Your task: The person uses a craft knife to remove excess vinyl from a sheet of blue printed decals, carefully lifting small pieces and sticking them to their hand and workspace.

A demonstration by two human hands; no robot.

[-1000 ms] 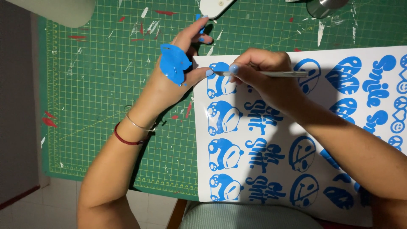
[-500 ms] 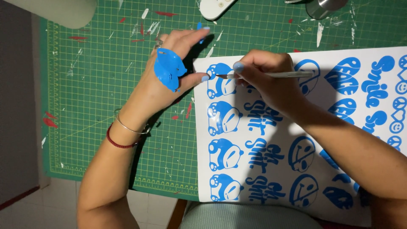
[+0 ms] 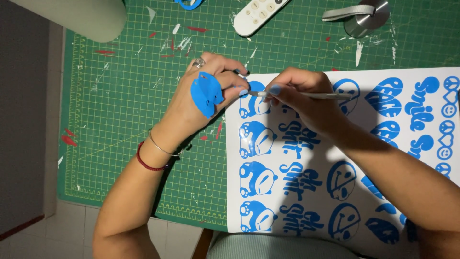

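Note:
A white sheet of blue vinyl stickers [image 3: 306, 192] lies on a green cutting mat [image 3: 134, 124]. My right hand [image 3: 302, 93] grips a thin silver weeding tool [image 3: 306, 95] like a pen, its tip on the topmost sticker in the sheet's left column. My left hand [image 3: 201, 103] rests on the mat with its fingertips pressing the sheet's top left corner, right beside the tool's tip. A clump of peeled blue vinyl scraps [image 3: 207, 94] is stuck to the back of my left hand.
A white remote control [image 3: 258, 14] and a metal roller with a grey strap [image 3: 364, 17] lie at the mat's far edge. Red and white vinyl scraps dot the mat. A pale cylinder [image 3: 81, 17] sits at top left.
My left hand has lowered its fingers onto the sheet's corner, closer to the tool's tip. The right hand and tool have stayed at nearly the same sticker.

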